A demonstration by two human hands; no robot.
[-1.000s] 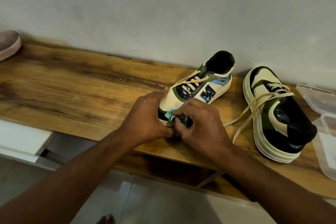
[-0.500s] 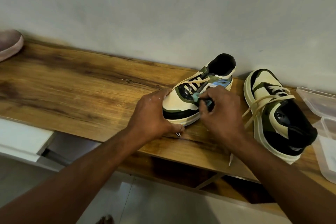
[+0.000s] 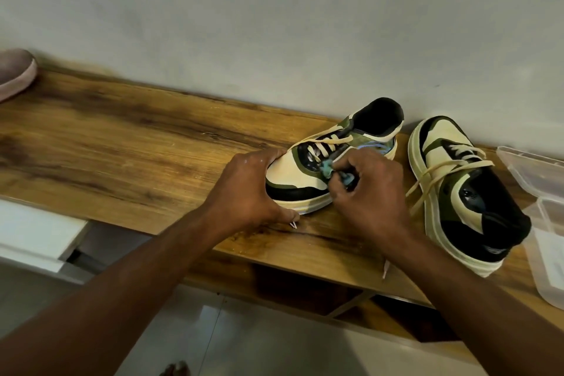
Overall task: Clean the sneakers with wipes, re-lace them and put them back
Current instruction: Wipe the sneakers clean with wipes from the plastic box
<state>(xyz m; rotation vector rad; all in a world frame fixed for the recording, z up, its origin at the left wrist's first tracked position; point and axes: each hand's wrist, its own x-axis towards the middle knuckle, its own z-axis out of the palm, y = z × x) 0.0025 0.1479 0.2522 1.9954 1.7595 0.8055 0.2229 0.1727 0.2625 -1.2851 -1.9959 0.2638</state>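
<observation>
1. Since a second ago, the right hand (image 3: 370, 195) has carried the wipe (image 3: 328, 168) from toe to lace area.
2. Left hand (image 3: 247, 189), fingers curled round the toe, steadies the sneaker (image 3: 308, 174) on the wooden worktop (image 3: 137, 156).
3. Right fingers pinch the crumpled turquoise wipe; short, firm strokes suit the smooth panels.
4. Second sneaker (image 3: 470, 192) lies alongside, laces loose.

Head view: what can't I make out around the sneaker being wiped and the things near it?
- Wipe: mostly hidden inside the right hand; only a teal corner shows.
- Near side of the left sneaker: covered by both hands, left hand at the toe.
- Plastic box: cut off by the right edge; contents unclear.
- Pink shoe: cut off by the left edge.
</observation>
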